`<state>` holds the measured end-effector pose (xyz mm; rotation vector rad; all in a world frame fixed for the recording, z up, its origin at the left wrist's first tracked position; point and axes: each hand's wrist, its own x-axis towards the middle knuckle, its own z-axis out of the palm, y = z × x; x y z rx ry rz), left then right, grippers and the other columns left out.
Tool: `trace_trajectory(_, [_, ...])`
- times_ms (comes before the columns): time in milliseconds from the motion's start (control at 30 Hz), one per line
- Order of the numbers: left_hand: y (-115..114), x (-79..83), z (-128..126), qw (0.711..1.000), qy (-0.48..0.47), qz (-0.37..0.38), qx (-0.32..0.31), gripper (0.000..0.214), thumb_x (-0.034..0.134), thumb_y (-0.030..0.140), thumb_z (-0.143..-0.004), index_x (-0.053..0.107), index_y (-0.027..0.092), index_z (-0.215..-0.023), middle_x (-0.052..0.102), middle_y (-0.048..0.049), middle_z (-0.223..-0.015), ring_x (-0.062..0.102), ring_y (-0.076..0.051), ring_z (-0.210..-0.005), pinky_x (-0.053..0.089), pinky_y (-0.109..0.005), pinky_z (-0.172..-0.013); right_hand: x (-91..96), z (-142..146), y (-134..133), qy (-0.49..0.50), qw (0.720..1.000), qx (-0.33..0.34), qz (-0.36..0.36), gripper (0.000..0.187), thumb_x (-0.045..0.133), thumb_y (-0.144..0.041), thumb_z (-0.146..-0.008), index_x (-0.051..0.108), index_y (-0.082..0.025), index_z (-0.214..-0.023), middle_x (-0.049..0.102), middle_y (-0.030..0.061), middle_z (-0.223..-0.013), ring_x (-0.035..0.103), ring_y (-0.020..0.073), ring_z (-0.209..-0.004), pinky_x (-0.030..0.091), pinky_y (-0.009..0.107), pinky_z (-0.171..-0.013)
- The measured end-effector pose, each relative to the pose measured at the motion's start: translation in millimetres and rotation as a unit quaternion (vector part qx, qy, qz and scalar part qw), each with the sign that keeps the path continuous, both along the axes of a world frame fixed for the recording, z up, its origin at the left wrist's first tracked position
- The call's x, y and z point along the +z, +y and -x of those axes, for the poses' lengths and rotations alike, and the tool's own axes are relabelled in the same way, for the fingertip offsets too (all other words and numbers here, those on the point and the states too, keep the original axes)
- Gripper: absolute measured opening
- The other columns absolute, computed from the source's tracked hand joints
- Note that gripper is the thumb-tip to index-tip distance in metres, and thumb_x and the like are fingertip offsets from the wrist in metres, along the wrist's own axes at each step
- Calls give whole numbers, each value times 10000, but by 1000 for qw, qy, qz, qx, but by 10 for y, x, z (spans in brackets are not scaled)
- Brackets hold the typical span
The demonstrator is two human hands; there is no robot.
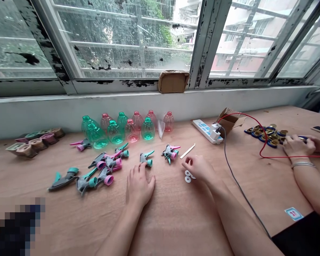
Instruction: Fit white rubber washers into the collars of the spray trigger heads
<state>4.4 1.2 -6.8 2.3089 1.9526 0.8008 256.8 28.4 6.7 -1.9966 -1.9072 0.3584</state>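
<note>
My left hand (140, 186) lies palm down on the wooden table (170, 220), holding nothing, just below a grey and teal spray trigger head (146, 158). My right hand (198, 168) hangs curled over several white washers (188, 176), close to them, with nothing visible in its fingers. A white plastic strip (187, 151) lies beyond it, next to another trigger head (170, 153). More trigger heads with pink or teal parts (104, 170) lie in a loose heap to my left. Behind them stand several green and pink clear plastic bottles (116, 132).
A co-worker's hand (298, 145) rests on a pile of blue and gold rings (266, 136) at the right. A power strip (206, 131) with plugged-in red and grey cables sits by a cardboard box (229, 121). Stacked plastic parts (34, 143) lie far left, below a window sill.
</note>
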Motion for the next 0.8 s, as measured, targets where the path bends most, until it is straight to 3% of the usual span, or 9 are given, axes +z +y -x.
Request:
trace_trajectory(167, [5, -8, 19, 1000, 1, -5, 3, 509, 538, 248, -819, 479, 194, -1321, 541, -114, -1104, 501, -272, -1014, 424, -424, -927, 72, -105, -38, 16, 995, 78, 63, 184, 585, -283, -768, 655, -188, -627, 649, 17, -588, 555, 125, -547, 295, 230, -491])
trace_trajectory(367, [12, -46, 24, 999, 0, 0, -36, 501, 466, 96, -802, 558, 243, -1273, 487, -92, -1310, 466, -276, -1128, 405, -440, -981, 75, -161, -78, 38, 985, 145, 82, 93, 583, -152, -670, 666, -187, -697, 664, -7, -662, 555, 114, -592, 326, 210, -509])
trace_trajectory(800, [18, -49, 27, 999, -10, -11, -51, 408, 482, 153, -841, 590, 264, -1219, 564, -81, -1179, 508, -260, -1038, 441, -417, -908, 47, -109, -75, 46, 985, 136, 94, 72, 613, -128, -646, 653, -178, -680, 649, 0, -671, 539, 115, -591, 321, 201, -510])
